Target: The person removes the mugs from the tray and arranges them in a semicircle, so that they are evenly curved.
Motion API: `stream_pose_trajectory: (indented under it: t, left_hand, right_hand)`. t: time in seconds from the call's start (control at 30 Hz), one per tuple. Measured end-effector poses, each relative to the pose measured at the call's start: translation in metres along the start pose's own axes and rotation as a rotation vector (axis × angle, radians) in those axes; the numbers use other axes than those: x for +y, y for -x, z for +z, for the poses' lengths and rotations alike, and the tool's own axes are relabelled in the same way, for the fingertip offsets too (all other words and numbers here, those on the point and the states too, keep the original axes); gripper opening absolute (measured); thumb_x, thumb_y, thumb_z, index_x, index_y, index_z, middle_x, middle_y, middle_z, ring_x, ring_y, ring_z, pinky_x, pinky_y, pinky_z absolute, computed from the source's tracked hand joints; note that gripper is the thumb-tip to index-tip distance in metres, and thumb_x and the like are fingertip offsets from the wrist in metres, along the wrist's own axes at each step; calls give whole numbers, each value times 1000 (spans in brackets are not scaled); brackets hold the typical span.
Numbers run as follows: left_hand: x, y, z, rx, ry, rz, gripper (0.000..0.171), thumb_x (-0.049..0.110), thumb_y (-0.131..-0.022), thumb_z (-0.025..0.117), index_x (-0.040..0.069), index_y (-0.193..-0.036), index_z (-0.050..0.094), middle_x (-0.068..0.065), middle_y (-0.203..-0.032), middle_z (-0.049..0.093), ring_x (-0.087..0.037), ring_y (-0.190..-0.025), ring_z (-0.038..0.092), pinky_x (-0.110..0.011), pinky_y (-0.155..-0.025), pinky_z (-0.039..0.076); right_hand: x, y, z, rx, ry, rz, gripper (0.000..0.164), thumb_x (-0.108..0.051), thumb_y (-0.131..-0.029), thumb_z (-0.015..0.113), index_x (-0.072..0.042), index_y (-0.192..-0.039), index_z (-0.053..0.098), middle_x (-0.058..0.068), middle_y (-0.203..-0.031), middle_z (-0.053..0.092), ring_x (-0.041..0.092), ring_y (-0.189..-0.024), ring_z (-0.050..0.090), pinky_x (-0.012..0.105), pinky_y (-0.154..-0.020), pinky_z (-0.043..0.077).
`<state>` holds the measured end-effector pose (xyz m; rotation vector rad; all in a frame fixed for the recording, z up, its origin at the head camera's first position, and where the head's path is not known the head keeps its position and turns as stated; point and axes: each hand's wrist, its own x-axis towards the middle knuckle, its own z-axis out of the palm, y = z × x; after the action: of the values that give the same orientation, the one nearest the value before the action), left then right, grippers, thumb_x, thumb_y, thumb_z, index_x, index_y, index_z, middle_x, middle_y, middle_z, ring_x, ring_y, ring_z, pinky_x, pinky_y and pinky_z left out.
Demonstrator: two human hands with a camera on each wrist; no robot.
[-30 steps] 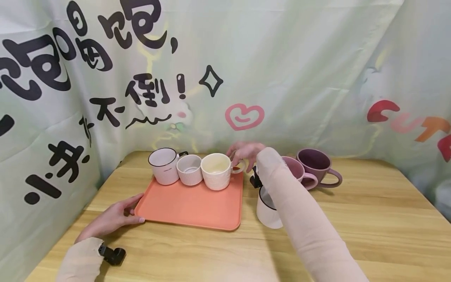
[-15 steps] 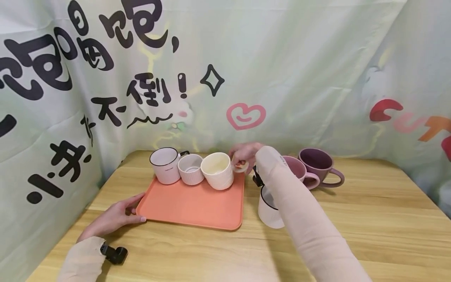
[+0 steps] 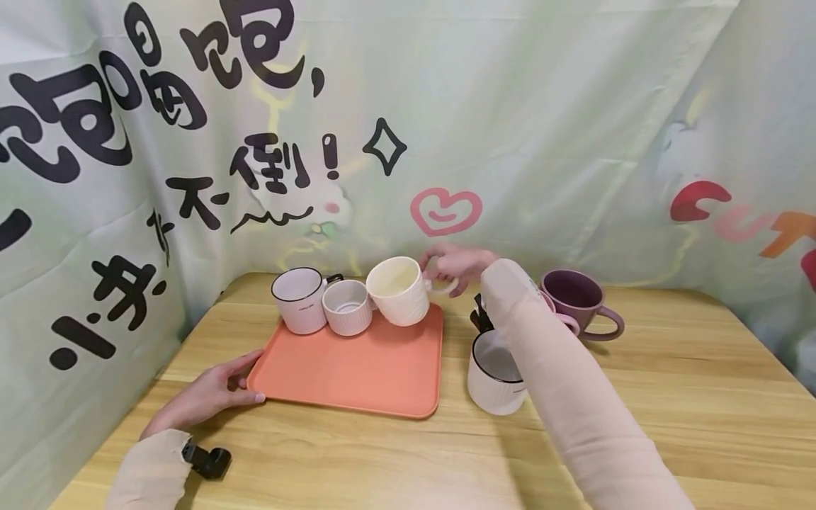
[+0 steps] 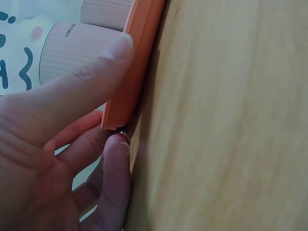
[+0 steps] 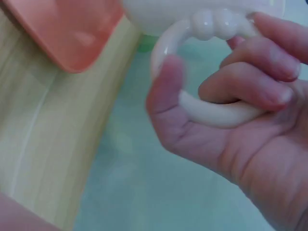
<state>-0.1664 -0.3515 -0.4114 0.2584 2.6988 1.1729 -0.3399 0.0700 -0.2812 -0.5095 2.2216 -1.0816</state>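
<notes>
A cream mug point(image 3: 400, 292) with a raised pattern hangs tilted above the orange tray's point(image 3: 357, 368) back right part. My right hand point(image 3: 460, 266) grips it by its handle point(image 5: 221, 114), the fingers curled through the loop in the right wrist view. At the tray's front left corner, my left hand point(image 3: 207, 389) pinches the rim, with the thumb on top and fingers at the side and below in the left wrist view. Along the tray's back edge stand a pale pink mug point(image 3: 299, 304) with a black rim and a small ribbed cup point(image 3: 347, 309).
Right of the tray stands a white ribbed mug point(image 3: 494, 386) with a black rim. A dark purple mug point(image 3: 576, 301) is behind it at the right, beside a pink mug mostly hidden by my right sleeve point(image 3: 574, 397). A printed cloth point(image 3: 542, 142) hangs behind the wooden table point(image 3: 688, 411).
The cream mug has tilted and risen off the tray, with my right hand, which has closed on its handle. My left hand and the tray have stayed in place.
</notes>
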Motion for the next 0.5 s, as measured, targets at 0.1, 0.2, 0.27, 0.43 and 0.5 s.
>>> stream_pose_trajectory:
  t: [0.1,0.2,0.27,0.43,0.5]
  left_hand:
    - [0,1,1,3,10,12,87,18,-89,80,-13,-153,30,-9,-107,64,-14,-88,56,-26,-76,45]
    - [0,2,1,5,23,11,87,18,-89,81,-13,-152,30,-9,-105,64,-13,-87,56,-26,-76,45]
    - [-1,2,1,7,18,11,87,18,-89,81,-13,-152,30,-9,-106,64,-13,-87,56,-26,-77,45]
    - [-2,1,1,14,13,38,86,17,-89,80,-12,-153,30,-9,-108,66,-12,-89,58,-26,-79,46]
    - [-2,2,1,11,30,41,87,17,-89,80,-12,-153,29,-8,-104,65,-12,-87,57,-26,-78,46]
  right_hand:
    - [-3,6,-5,3,-22,-62,33,-6,-99,56,-1,-130,46,5,-70,40,19,-63,37,32,-55,41]
    - [-4,11,-9,3,-22,-130,33,-6,-98,60,-1,-128,45,4,-64,39,17,-57,35,31,-52,37]
    - [-4,15,-12,12,-9,-169,31,-6,-99,60,-1,-126,45,2,-62,39,17,-56,34,31,-51,36]
    - [-1,26,-18,41,21,-223,25,-7,-101,57,-1,-122,45,1,-60,35,17,-55,33,31,-50,36]
    - [0,30,-19,50,30,-235,25,-8,-102,57,-1,-122,45,1,-60,36,18,-55,33,31,-50,37]
